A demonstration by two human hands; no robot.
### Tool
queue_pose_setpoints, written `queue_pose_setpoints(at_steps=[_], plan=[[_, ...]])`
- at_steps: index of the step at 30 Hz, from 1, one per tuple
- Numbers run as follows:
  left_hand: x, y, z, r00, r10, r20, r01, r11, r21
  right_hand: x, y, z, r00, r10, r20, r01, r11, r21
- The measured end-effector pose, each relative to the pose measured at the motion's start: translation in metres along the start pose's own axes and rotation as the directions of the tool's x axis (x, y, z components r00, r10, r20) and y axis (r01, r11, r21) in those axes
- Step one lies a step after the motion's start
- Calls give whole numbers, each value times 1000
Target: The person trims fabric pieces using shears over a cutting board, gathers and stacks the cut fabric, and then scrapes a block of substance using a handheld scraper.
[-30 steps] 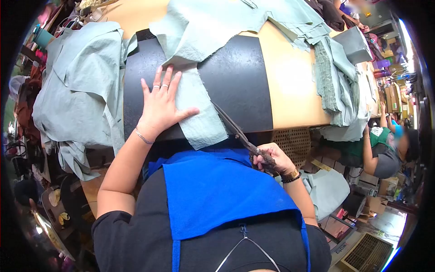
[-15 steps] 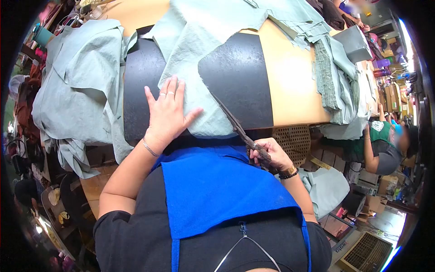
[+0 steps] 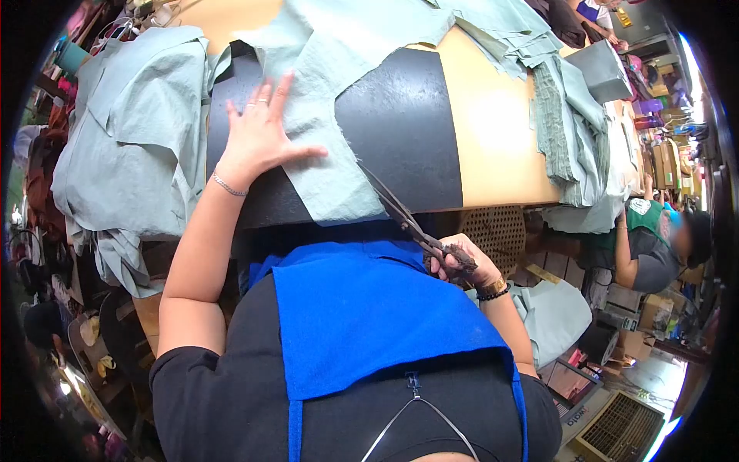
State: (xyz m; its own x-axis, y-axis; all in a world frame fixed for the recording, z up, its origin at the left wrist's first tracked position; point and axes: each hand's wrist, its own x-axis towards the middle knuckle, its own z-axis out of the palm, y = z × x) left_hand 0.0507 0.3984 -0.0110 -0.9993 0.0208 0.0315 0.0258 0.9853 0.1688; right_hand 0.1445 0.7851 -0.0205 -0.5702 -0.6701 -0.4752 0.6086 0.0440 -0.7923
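Shifted toward eleven o'clock since the earlier frame, the left hand point(image 3: 262, 129) opens flat with fingers fanned, thumb and forefinger over the cloth point(image 3: 327, 138); whether they press it is unclear. Well apart, at its four o'clock, the right hand point(image 3: 467, 260) closes around dark, rough-handled scissors point(image 3: 394, 204), long blades angled toward the fabric's edge. Thin, creased and grey-green, the cloth narrows to a frayed strip on a smooth black mat point(image 3: 404, 127), at the left hand's three o'clock and the right hand's ten.
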Motion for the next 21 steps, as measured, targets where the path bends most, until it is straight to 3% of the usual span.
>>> queue_pose_setpoints(at_steps=[3,6,7,10,11,21], plan=[[6,-22,15,976,-169,-139,194,963,187,1,-4,2,1000,18,-6,-18,1000,-23],[1,-26,13,883,-99,-458,206,960,191,1,-11,4,999,54,-6,-54,997,-47],[-12,-22,10,900,7,-436,86,978,192,0,-12,5,998,70,-5,-70,996,-54],[-42,5,3,972,178,-155,-161,980,116,2,-11,5,999,50,-13,-51,995,-88],[-48,10,7,987,155,-39,-148,977,153,3,-14,6,999,45,5,-44,995,-91],[-51,19,1,996,21,89,-37,982,186,17,-10,10,1000,2,-18,-4,993,-120]])
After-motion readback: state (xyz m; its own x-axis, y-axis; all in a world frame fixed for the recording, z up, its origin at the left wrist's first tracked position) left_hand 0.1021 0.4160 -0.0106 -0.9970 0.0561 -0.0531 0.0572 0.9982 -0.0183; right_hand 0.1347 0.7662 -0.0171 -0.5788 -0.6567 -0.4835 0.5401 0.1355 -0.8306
